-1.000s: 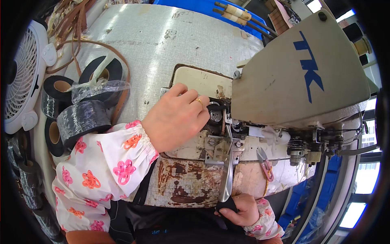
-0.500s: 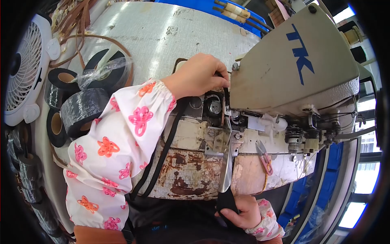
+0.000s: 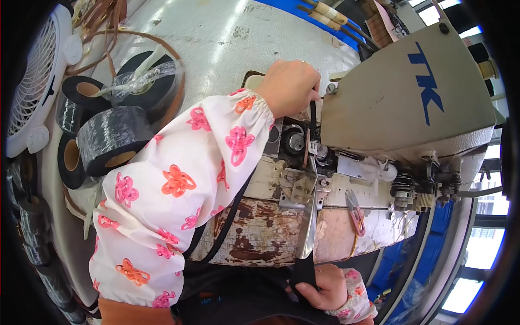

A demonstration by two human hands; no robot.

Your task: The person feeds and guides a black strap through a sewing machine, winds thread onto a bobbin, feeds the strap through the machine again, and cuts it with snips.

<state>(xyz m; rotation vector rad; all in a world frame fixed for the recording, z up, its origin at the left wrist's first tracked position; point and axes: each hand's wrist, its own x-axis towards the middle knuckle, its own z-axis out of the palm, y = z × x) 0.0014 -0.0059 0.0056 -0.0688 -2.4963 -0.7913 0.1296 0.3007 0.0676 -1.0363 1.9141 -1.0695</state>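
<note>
A sewing machine [image 3: 379,108] with blue lettering stands at the right. Behind its needle area, my left hand [image 3: 290,86] is closed in a pinch on a narrow black strip [image 3: 313,119]. Its fingertips are partly hidden. Near the front edge, my right hand [image 3: 325,287] grips a wider black fabric band [image 3: 304,272], thumb on top. That band runs up into a long metal folder guide [image 3: 307,230] leading to the needle area. More narrow black strip [image 3: 223,230] hangs over the worn bed, left of the guide.
Thread snips [image 3: 356,214] with pink handles lie on the bed right of the guide. Black tape rolls [image 3: 111,138], some in plastic, sit at the left beside a white fan [image 3: 40,81]. Brown straps [image 3: 111,32] lie at the back left.
My left hand has moved slightly up and right, away from the front edge, still pinching the strip. My right hand stays near the same place on the band. The view has shifted a little.
</note>
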